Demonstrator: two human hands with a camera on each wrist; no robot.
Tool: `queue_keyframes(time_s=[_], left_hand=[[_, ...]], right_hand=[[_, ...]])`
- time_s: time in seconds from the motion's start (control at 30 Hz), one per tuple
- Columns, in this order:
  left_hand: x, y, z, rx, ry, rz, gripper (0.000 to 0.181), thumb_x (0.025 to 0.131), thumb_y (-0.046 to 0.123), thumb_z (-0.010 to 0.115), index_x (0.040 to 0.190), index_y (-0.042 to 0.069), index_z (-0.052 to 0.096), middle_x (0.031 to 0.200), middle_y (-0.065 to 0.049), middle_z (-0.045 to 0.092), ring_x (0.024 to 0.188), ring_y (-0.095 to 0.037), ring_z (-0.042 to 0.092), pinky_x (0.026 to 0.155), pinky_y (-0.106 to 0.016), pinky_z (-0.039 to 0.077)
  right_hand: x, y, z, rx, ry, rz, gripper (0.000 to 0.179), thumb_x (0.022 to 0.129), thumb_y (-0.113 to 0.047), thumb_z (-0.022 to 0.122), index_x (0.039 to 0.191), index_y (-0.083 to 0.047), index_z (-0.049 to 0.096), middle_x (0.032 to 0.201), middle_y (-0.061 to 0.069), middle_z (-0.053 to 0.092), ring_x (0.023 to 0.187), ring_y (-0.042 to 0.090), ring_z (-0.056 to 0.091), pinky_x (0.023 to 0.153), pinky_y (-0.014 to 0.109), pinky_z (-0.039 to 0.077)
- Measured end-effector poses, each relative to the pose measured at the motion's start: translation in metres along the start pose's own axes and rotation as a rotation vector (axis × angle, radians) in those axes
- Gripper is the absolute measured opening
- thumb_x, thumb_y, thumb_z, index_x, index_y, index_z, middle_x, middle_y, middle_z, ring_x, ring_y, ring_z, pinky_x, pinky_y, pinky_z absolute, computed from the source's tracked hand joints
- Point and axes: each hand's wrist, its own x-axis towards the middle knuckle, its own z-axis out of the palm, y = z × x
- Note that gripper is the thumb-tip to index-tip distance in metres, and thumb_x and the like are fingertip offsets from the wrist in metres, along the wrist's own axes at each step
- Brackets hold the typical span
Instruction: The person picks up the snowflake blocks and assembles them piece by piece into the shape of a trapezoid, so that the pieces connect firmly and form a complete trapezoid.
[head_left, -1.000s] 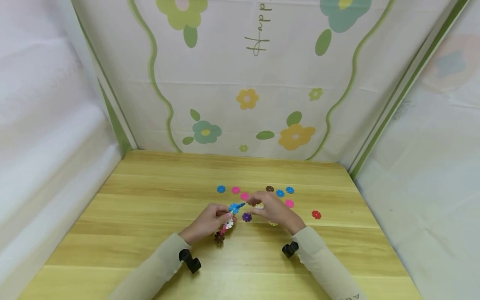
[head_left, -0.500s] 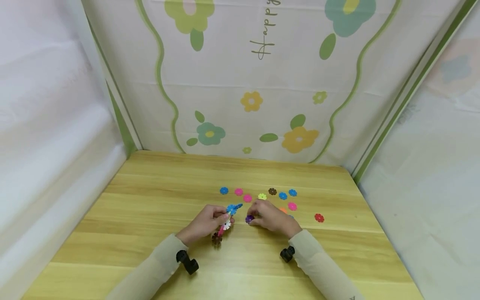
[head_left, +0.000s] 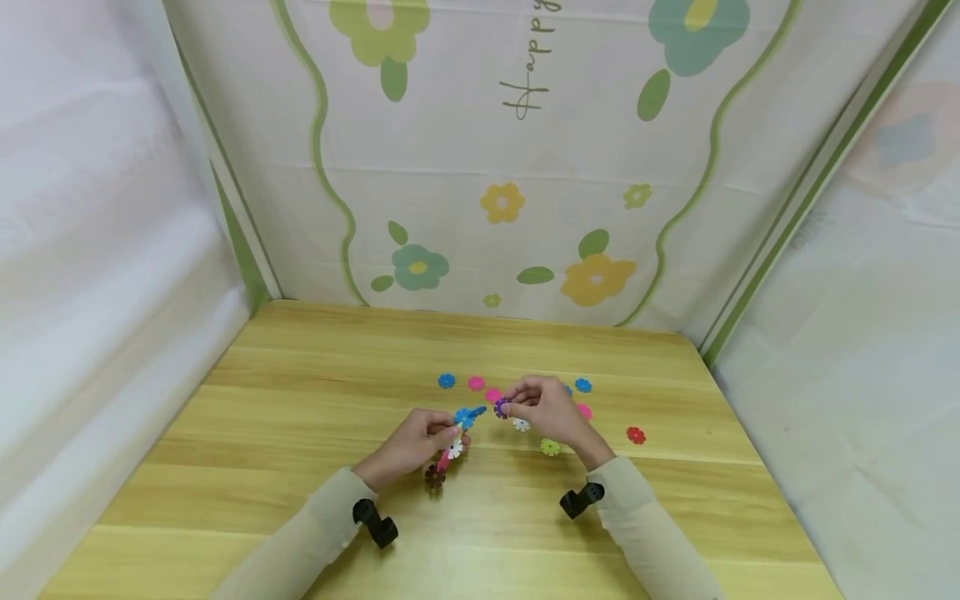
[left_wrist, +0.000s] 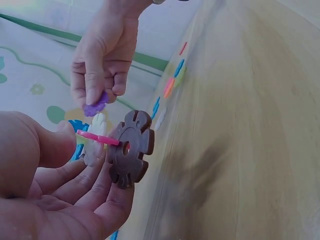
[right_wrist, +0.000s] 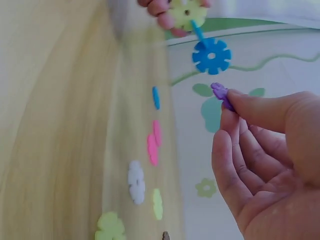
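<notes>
My left hand [head_left: 411, 446] holds a chain of interlocked snowflake discs. Its brown disc [left_wrist: 132, 149] hangs at the near end, joined to a pink disc [left_wrist: 98, 137] set crosswise, then a white one [left_wrist: 94, 145]. Toward the far end come a yellow disc [right_wrist: 186, 14] and two blue ones, the last blue disc [right_wrist: 212, 56] facing the right wrist camera. Between thumb and forefinger my right hand [head_left: 551, 412] pinches a purple snowflake disc [right_wrist: 222, 95], raised above the table. A small gap separates the purple disc from the chain's blue end.
Loose snowflake discs lie on the wooden table [head_left: 300, 367]: a blue disc [head_left: 447, 381] and pink ones behind the hands, a white disc [head_left: 521, 424] and a yellow-green disc [head_left: 551, 447] under the right hand, a red disc [head_left: 636, 435] farther right. A patterned fabric wall [head_left: 450, 150] stands behind.
My right hand has come down to the purple disc, picked it off the table and lifted it beside the chain's blue end. My left hand keeps its hold on the chain, nearly still.
</notes>
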Motion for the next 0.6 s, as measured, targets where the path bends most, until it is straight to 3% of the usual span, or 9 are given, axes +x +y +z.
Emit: queue_keyframes(time_s=[0.13,0.37,0.5,0.6], left_hand=[[0.0004,0.0012,0.0006,0.008,0.003,0.011,0.029,0.112,0.021,0.055,0.121,0.002,0.075,0.102,-0.01,0.076,0.063,-0.009,0.039,0.055,-0.022,0.035],[-0.0003,0.0035,0.0019,-0.022,-0.009,-0.004,0.027,0.112,0.02,0.054,0.12,0.003,0.074,0.112,-0.016,0.079,0.055,-0.011,0.032,0.047,-0.02,0.029],[0.0007,0.0036,0.0038,-0.043,-0.019,0.005,0.029,0.112,0.018,0.054,0.124,-0.003,0.071,0.116,-0.019,0.078,0.062,-0.012,0.04,0.05,-0.02,0.032],[0.0022,0.0038,0.0057,-0.036,-0.011,0.014,0.028,0.111,0.015,0.055,0.125,-0.004,0.07,0.117,-0.018,0.078,0.075,-0.014,0.055,0.06,-0.02,0.043]], right_hand=[[-0.0018,-0.004,-0.0001,0.088,0.024,0.022,0.017,0.096,-0.019,0.08,0.106,-0.006,0.076,0.097,0.014,0.077,0.093,0.046,0.073,0.077,0.048,0.064],[-0.0021,-0.0054,0.0042,0.147,0.061,0.051,0.02,0.094,-0.021,0.082,0.105,-0.005,0.077,0.096,0.015,0.076,0.091,0.044,0.073,0.077,0.045,0.064],[-0.0027,-0.0069,0.0062,0.159,0.066,0.061,0.02,0.094,-0.021,0.082,0.105,-0.005,0.076,0.095,0.015,0.076,0.092,0.045,0.073,0.077,0.046,0.064],[-0.0033,-0.0076,0.0075,0.158,0.059,0.057,0.02,0.095,-0.021,0.081,0.106,-0.005,0.076,0.095,0.015,0.077,0.094,0.046,0.073,0.078,0.049,0.063]])
